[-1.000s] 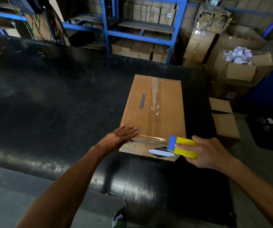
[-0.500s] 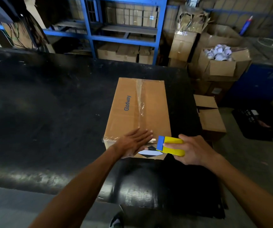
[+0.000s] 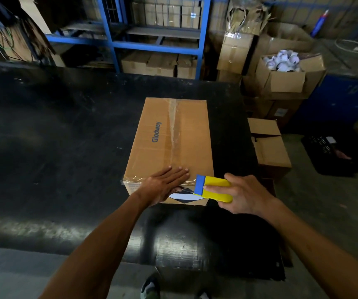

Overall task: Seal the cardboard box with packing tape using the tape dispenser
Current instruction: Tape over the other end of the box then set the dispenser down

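Observation:
A brown cardboard box (image 3: 186,137) printed "Glodway" lies on the black table (image 3: 66,147). Clear packing tape (image 3: 173,130) runs along its top seam, and a second strip crosses the near top edge. My left hand (image 3: 165,184) lies flat over the near edge of the box, fingers spread on the tape. My right hand (image 3: 242,194) grips a yellow and blue tape dispenser (image 3: 213,188) at the box's near right corner, its blue end touching the box.
Blue metal shelving (image 3: 156,39) with stacked cartons stands behind the table. To the right are an open carton (image 3: 270,145) on the floor, a box of white rolls (image 3: 288,70) and a black crate (image 3: 329,154). My shoe (image 3: 150,288) shows below the table edge.
My left hand has slid right along the near edge of the box, over the tape. The right hand with the dispenser stayed at the near right corner. The head camera shifted.

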The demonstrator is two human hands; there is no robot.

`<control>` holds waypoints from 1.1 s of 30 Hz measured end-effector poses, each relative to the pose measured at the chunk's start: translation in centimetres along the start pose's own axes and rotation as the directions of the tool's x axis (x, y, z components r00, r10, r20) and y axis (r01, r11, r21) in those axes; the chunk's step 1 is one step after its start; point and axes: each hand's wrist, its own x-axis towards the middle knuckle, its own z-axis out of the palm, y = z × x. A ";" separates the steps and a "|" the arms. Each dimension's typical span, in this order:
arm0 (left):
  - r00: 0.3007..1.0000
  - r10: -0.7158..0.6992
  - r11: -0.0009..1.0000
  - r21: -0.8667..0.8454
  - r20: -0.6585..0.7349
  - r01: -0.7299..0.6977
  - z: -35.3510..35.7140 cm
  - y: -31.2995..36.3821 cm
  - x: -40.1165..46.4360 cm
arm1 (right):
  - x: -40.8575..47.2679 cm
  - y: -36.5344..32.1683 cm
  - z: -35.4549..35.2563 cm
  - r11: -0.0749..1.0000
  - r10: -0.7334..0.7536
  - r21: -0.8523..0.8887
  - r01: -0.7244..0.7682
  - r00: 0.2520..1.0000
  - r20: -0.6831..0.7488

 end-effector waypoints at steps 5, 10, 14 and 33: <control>1.000 0.000 1.000 -0.001 0.015 0.000 -0.3 0.0 -0.1 | -3.1 3.7 -1.2 1.000 0.005 -0.012 -0.005 1.000 -0.013; 0.999 -0.014 1.000 -0.011 0.050 0.015 -0.5 0.1 0.1 | -4.1 5.7 -0.9 0.999 -0.039 -0.032 0.041 0.997 0.062; 0.999 -0.020 0.999 -0.038 0.037 0.021 -0.9 0.3 0.1 | -3.2 5.6 0.0 0.988 -0.112 -0.103 0.115 0.993 0.037; 0.995 -0.093 0.995 0.017 -0.031 0.093 -0.3 10.1 8.3 | -3.4 5.4 5.7 0.921 0.382 -0.116 -0.371 0.920 0.089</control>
